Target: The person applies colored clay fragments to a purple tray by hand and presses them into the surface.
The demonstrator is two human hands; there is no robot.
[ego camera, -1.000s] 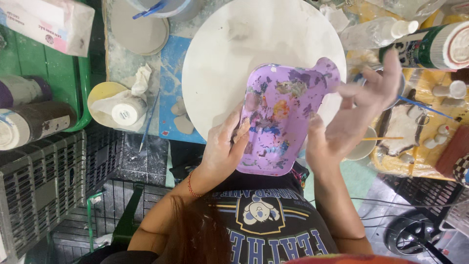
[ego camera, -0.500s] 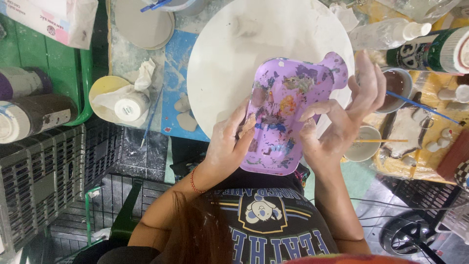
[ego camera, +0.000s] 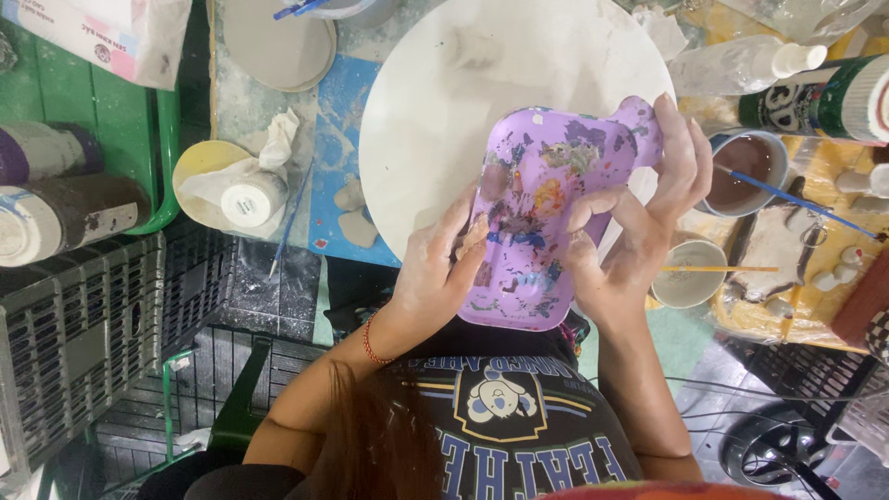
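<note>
purple paint-splashed tray [ego camera: 542, 218]: grasped at both edges by left hand [ego camera: 433, 278] and right hand [ego camera: 639, 218], over round white board [ego camera: 435, 120]. surface already heavily coloured; brushes idle in cups [ego camera: 690, 273], apparently between painting steps.

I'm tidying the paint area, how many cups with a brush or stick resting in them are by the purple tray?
2: a cup of brown liquid with a blue brush above, a pale cup with a yellow stick below. Others may be hidden.

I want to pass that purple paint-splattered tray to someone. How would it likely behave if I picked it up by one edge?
The purple tray looks like thin moulded plastic, so probably light and slightly flexible. Both hands, left and right, grip its sides, hinting that one edge may let it tilt. The dried paint probably makes it less slippery.
</note>
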